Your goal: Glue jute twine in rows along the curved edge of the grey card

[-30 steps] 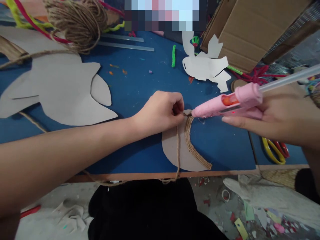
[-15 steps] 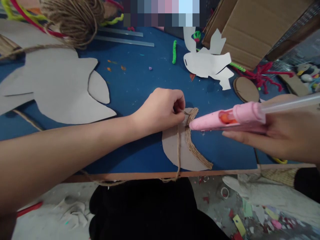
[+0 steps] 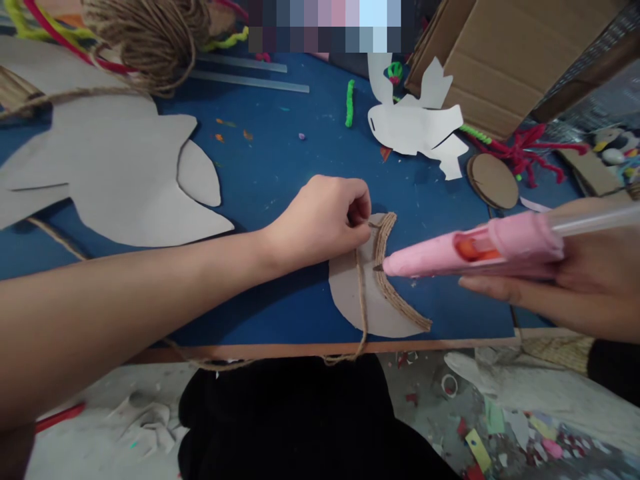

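Brown jute twine (image 3: 384, 267) curves along a grey cardboard half-round (image 3: 350, 293) at 4 o'clock from the left hand (image 3: 315, 223), fingers (image 3: 357, 213) pinched on its end, apparently pinning it. Right hand (image 3: 595, 287) grips a pink glue gun (image 3: 475, 253), nozzle touching the twine.

Blue worktable (image 3: 280, 160) w/ wood edge; grey floor (image 3: 85, 453) below, paper scraps (image 3: 477, 450); cardboard sheet (image 3: 505, 60) back rt.

Blue tabletop (image 3: 280, 133) holds cardboard cutouts (image 3: 115, 167), glue sticks (image 3: 245, 75) and pipe cleaner (image 3: 350, 103)
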Demonstrator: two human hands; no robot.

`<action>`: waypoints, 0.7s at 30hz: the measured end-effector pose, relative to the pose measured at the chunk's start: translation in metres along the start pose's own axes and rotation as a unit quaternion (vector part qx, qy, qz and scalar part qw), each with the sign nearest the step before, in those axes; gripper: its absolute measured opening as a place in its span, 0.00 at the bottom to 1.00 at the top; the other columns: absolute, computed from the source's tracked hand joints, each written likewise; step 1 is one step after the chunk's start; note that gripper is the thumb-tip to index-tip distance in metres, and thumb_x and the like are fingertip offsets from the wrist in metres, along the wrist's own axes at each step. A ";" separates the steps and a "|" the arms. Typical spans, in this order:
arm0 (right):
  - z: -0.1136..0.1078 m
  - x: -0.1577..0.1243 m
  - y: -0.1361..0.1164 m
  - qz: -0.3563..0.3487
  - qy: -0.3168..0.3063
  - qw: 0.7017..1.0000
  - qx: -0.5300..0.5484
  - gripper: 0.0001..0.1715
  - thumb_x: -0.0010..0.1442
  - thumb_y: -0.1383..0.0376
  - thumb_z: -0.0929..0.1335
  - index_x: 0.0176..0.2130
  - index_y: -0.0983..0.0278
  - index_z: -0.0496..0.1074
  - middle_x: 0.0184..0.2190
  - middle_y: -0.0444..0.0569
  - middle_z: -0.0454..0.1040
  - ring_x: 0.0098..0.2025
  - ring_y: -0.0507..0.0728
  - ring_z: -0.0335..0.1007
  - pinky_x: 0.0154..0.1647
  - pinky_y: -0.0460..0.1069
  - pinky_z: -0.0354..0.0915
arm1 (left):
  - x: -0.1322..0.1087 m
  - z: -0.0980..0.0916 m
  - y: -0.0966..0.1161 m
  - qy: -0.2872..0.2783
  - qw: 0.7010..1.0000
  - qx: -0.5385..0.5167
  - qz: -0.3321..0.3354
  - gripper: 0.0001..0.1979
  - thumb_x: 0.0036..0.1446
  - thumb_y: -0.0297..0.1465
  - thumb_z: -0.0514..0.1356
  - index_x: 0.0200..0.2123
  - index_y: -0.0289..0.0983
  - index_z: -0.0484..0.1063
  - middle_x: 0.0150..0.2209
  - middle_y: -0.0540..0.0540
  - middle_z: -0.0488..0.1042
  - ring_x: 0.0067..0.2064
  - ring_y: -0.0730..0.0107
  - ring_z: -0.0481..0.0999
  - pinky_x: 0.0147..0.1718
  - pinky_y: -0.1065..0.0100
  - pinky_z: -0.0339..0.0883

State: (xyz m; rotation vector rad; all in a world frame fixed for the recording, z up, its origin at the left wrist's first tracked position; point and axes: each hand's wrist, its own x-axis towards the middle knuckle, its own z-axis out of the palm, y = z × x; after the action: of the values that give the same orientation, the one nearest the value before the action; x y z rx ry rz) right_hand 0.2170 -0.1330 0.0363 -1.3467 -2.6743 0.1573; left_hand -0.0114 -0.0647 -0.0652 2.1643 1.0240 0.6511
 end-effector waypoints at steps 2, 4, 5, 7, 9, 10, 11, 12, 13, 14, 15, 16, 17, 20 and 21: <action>-0.002 0.000 0.010 -0.047 -0.062 0.997 0.022 0.10 0.59 0.53 0.66 0.34 0.55 0.73 0.14 0.38 0.62 0.14 0.47 0.54 0.12 0.45 0.50 | 0.000 0.000 0.000 -0.003 1.000 0.001 -0.003 0.05 0.45 0.24 0.59 0.28 0.34 0.72 0.25 0.52 0.73 0.25 0.77 0.69 0.25 0.75 0.57; -0.002 -0.001 0.021 -0.043 -0.048 0.996 0.055 0.11 0.59 0.53 0.66 0.33 0.56 0.73 0.18 0.40 0.67 0.18 0.48 0.60 0.14 0.45 0.54 | 0.000 0.000 -0.001 -0.004 1.000 -0.003 -0.001 0.05 0.45 0.23 0.59 0.28 0.34 0.72 0.24 0.53 0.72 0.24 0.78 0.69 0.25 0.75 0.57; 0.000 -0.002 0.025 -0.027 -0.023 0.997 0.072 0.12 0.58 0.53 0.67 0.32 0.57 0.72 0.20 0.41 0.69 0.20 0.48 0.63 0.15 0.44 0.56 | 0.000 0.000 -0.001 -0.003 1.000 -0.008 0.002 0.05 0.45 0.23 0.59 0.28 0.34 0.72 0.24 0.53 0.72 0.24 0.78 0.69 0.25 0.75 0.57; 0.006 -0.007 0.031 0.017 0.025 0.993 0.115 0.13 0.56 0.54 0.69 0.28 0.59 0.71 0.19 0.41 0.69 0.20 0.48 0.64 0.15 0.43 0.58 | -0.001 0.000 -0.001 0.001 1.000 -0.019 0.009 0.05 0.45 0.23 0.59 0.28 0.34 0.72 0.24 0.52 0.72 0.24 0.78 0.69 0.24 0.75 0.58; 0.017 -0.013 0.033 0.070 0.053 0.978 0.191 0.12 0.56 0.58 0.69 0.25 0.60 0.70 0.15 0.41 0.67 0.17 0.47 0.62 0.13 0.43 0.57 | -0.001 0.000 -0.001 0.003 1.000 -0.027 0.012 0.04 0.45 0.24 0.59 0.28 0.34 0.72 0.24 0.52 0.72 0.24 0.77 0.69 0.24 0.76 0.58; 0.023 -0.016 0.034 0.100 0.067 0.963 0.242 0.11 0.56 0.60 0.69 0.26 0.61 0.70 0.14 0.40 0.66 0.16 0.47 0.61 0.12 0.43 0.56 | -0.002 0.000 0.000 0.002 1.000 -0.028 0.012 0.04 0.45 0.24 0.59 0.28 0.34 0.72 0.23 0.52 0.72 0.24 0.77 0.69 0.24 0.76 0.59; 0.029 -0.018 0.035 0.135 0.084 0.944 0.289 0.09 0.57 0.61 0.69 0.27 0.61 0.70 0.14 0.40 0.66 0.15 0.48 0.60 0.12 0.43 0.55 | -0.001 -0.001 0.000 0.001 1.000 -0.026 0.010 0.04 0.45 0.24 0.59 0.28 0.34 0.72 0.23 0.52 0.72 0.24 0.77 0.69 0.24 0.76 0.59; 0.036 -0.018 0.036 0.167 0.108 0.924 0.326 0.07 0.57 0.61 0.69 0.29 0.62 0.71 0.14 0.41 0.66 0.16 0.48 0.60 0.12 0.44 0.55 | -0.001 -0.001 0.000 -0.001 1.000 -0.022 0.008 0.04 0.45 0.24 0.59 0.28 0.34 0.72 0.23 0.52 0.72 0.24 0.77 0.70 0.24 0.76 0.60; 0.043 -0.018 0.037 0.194 0.133 0.907 0.348 0.07 0.57 0.61 0.69 0.31 0.63 0.72 0.15 0.42 0.66 0.17 0.48 0.60 0.13 0.44 0.55 | -0.001 -0.001 0.001 -0.004 1.000 -0.019 0.007 0.04 0.45 0.25 0.59 0.28 0.34 0.72 0.24 0.53 0.72 0.24 0.77 0.70 0.24 0.76 0.60; 0.049 -0.015 0.039 0.216 0.157 0.896 0.356 0.08 0.57 0.60 0.68 0.32 0.64 0.72 0.15 0.42 0.66 0.17 0.49 0.60 0.14 0.45 0.55 | -0.001 -0.002 0.001 -0.006 1.000 -0.017 0.005 0.03 0.45 0.25 0.59 0.28 0.34 0.72 0.24 0.53 0.72 0.24 0.77 0.70 0.24 0.76 0.60; 0.055 -0.012 0.042 0.231 0.177 0.890 0.352 0.10 0.57 0.60 0.68 0.32 0.64 0.72 0.15 0.42 0.66 0.17 0.48 0.60 0.16 0.45 0.55 | -0.001 -0.002 0.001 -0.007 1.000 -0.016 0.002 0.03 0.46 0.24 0.59 0.28 0.34 0.72 0.24 0.53 0.72 0.24 0.77 0.70 0.23 0.76 0.60; 0.060 -0.008 0.045 0.241 0.190 0.888 0.341 0.11 0.57 0.59 0.68 0.31 0.65 0.72 0.15 0.42 0.65 0.18 0.48 0.60 0.17 0.45 0.56 | -0.001 -0.002 0.002 -0.008 1.000 -0.017 -0.001 0.04 0.46 0.24 0.59 0.28 0.34 0.72 0.24 0.53 0.73 0.24 0.78 0.70 0.23 0.76 0.60; 0.066 -0.004 0.048 0.249 0.196 0.890 0.329 0.12 0.57 0.58 0.67 0.31 0.65 0.72 0.15 0.42 0.65 0.18 0.48 0.60 0.18 0.46 0.56 | -0.001 -0.002 0.002 -0.009 1.000 -0.020 -0.003 0.04 0.46 0.24 0.59 0.28 0.34 0.71 0.24 0.53 0.73 0.23 0.78 0.70 0.23 0.77 0.60; 0.079 0.009 0.059 0.278 0.191 0.897 0.285 0.15 0.57 0.55 0.67 0.29 0.65 0.72 0.17 0.43 0.66 0.18 0.49 0.60 0.19 0.46 0.57 | -0.001 -0.002 0.002 -0.011 1.000 -0.025 -0.006 0.04 0.46 0.24 0.58 0.28 0.34 0.71 0.23 0.54 0.72 0.22 0.80 0.69 0.22 0.77 0.60; 0.083 0.013 0.062 0.290 0.187 0.899 0.268 0.16 0.56 0.54 0.67 0.29 0.64 0.72 0.17 0.43 0.66 0.18 0.50 0.61 0.20 0.47 0.58 | -0.002 -0.002 0.002 -0.012 1.000 -0.026 -0.007 0.03 0.46 0.24 0.58 0.28 0.34 0.71 0.23 0.54 0.72 0.22 0.80 0.69 0.22 0.77 0.60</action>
State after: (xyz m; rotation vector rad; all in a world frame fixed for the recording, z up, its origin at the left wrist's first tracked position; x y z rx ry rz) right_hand 0.2439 -0.0884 -0.0540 -1.6999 -1.6766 0.5802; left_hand -0.0129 -0.0663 -0.0623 2.1133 0.9968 0.6362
